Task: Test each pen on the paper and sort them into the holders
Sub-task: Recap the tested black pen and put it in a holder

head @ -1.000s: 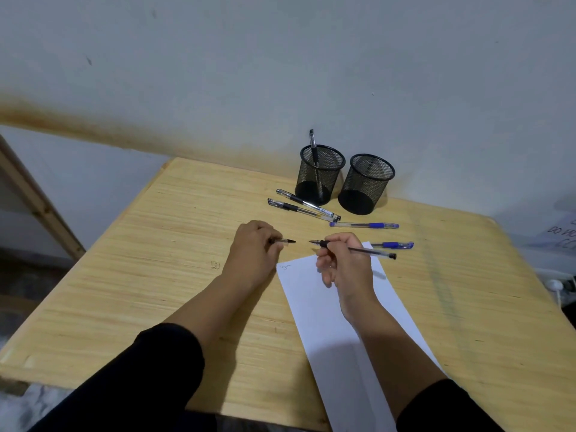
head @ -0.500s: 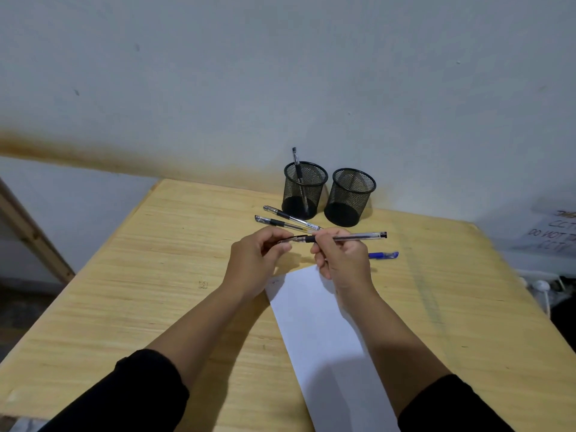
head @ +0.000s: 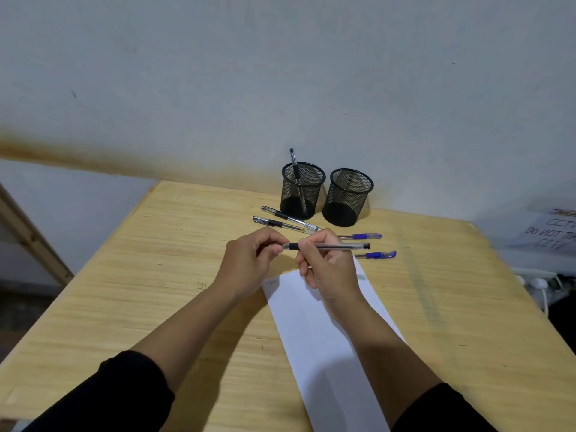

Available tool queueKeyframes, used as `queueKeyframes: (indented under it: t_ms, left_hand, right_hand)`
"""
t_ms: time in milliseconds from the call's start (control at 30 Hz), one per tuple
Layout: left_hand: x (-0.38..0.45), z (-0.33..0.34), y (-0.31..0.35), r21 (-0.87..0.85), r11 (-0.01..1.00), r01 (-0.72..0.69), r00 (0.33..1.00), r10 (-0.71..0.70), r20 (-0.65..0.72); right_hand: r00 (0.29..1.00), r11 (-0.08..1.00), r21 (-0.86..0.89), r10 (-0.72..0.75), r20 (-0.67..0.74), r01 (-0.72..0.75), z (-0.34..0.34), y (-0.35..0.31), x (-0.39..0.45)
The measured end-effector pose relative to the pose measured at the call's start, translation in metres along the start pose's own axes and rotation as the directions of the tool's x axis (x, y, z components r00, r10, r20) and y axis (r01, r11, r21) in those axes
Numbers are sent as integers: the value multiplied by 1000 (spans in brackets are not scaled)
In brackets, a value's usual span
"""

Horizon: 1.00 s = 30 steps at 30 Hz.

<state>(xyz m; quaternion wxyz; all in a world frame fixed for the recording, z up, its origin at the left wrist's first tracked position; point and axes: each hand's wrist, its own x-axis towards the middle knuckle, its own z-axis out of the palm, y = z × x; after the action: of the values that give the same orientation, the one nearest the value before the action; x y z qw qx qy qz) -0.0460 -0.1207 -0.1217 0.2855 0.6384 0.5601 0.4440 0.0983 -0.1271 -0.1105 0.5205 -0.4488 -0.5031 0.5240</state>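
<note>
A black pen (head: 333,246) lies level in the air above the white paper (head: 314,332). My right hand (head: 327,263) grips its barrel. My left hand (head: 252,260) pinches the pen's cap at the tip end, and the cap sits on the pen. Two black pens (head: 285,221) lie on the table beside the left mesh holder (head: 302,190), which has one black pen standing in it. The right mesh holder (head: 347,196) looks empty. Two blue pens (head: 374,254) lie to the right of my hands.
The wooden table (head: 156,275) stands against a pale wall. A small scribble marks the paper's top left corner. A handwritten sign (head: 551,232) and a white cable are off the table's right side. A wooden frame leans at far left.
My hands came together: the cap held in my left hand went onto the tip of the pen in my right hand. The pen turned level and rose off the paper.
</note>
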Motion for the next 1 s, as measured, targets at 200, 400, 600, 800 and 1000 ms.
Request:
queueKeyframes:
  t_ms: [200,400,600,800,1000]
  left_hand:
    - [15,-29,-8,34,998,57,995,-54,-83]
    - [21,-38,-1,62,998,2,999,0,-34]
    - [25,-26,28,-7,997,-75,996,74,-47]
    - [30,13,49,201,975,-97,995,101,-8]
    - [5,97,85,324,914,-244,940,141,309]
  right_hand:
    - [989,990,79,105,108,-114,-8,-8,0]
    - [977,960,-253,160,139,-121,-5,-23,8]
    - [996,836,-546,-7,94,57,4,-39,18]
    - [984,745,-666,-82,-155,-42,-36,-63,5]
    - [900,742,-647,-144,-412,-177,-114,-92,-54]
